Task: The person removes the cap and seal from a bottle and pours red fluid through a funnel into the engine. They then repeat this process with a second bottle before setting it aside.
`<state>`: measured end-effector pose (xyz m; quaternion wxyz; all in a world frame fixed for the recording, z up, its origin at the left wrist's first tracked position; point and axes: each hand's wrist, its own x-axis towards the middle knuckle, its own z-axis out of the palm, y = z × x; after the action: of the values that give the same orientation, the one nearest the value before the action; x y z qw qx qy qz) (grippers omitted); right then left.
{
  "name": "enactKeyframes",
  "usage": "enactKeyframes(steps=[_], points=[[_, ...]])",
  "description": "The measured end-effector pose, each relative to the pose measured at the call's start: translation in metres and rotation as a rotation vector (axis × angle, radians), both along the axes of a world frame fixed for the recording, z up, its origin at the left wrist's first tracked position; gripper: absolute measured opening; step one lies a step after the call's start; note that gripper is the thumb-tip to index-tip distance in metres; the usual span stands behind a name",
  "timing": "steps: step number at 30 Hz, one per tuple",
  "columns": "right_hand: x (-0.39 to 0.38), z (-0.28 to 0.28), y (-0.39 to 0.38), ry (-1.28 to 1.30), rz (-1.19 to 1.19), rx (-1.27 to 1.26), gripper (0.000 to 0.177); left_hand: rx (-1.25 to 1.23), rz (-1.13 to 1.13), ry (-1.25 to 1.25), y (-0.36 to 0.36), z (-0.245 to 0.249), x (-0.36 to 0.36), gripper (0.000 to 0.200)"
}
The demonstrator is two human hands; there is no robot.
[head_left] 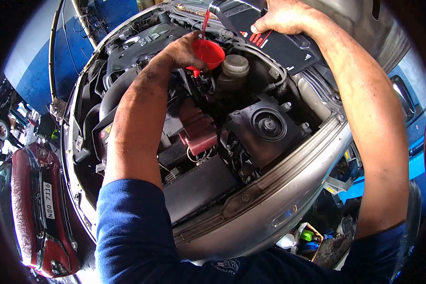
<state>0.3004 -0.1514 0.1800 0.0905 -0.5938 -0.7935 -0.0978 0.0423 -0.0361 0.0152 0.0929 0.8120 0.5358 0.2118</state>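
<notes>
While the right hand (285,18) gripped a bottle (288,51) tipped left, the left hand (181,53) curled round a funnel (212,54) just left of a reservoir (235,66), apparently steadying it beneath the red fluid (205,25).

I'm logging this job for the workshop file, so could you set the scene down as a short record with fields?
Place: open engine bay of a silver car
Left hand: holds a red funnel
Right hand: grips a tilted black bottle
Fluid: red stream running from bottle into funnel
Funnel outlet: where it leads is unclear
Beside funnel: whitish reservoir cap
Background: red car, plate NDO 7116
</notes>
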Motion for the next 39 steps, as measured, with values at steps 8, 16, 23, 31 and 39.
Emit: enactKeyframes(steps=[8,16,23,31,39], points=[[0.002,-0.02,0.008,0.184,-0.015,-0.076,0.076,0.098,0.074,0.043,-0.009,-0.004,0.005,0.135],[0.005,-0.029,-0.004,0.175,0.025,-0.017,0.082,0.068,0.123,0.113,-0.012,-0.003,0.01,0.123],[0.012,-0.035,0.003,0.284,0.052,-0.089,0.082,0.106,0.095,0.099,-0.011,-0.004,0.01,0.117],[0.031,-0.079,0.055,0.398,0.166,0.051,0.086,0.096,0.081,0.132,-0.008,0.0,0.006,0.116],[0.029,-0.05,0.012,0.411,0.117,-0.109,0.081,0.048,0.039,0.133,-0.003,0.004,-0.001,0.12]])
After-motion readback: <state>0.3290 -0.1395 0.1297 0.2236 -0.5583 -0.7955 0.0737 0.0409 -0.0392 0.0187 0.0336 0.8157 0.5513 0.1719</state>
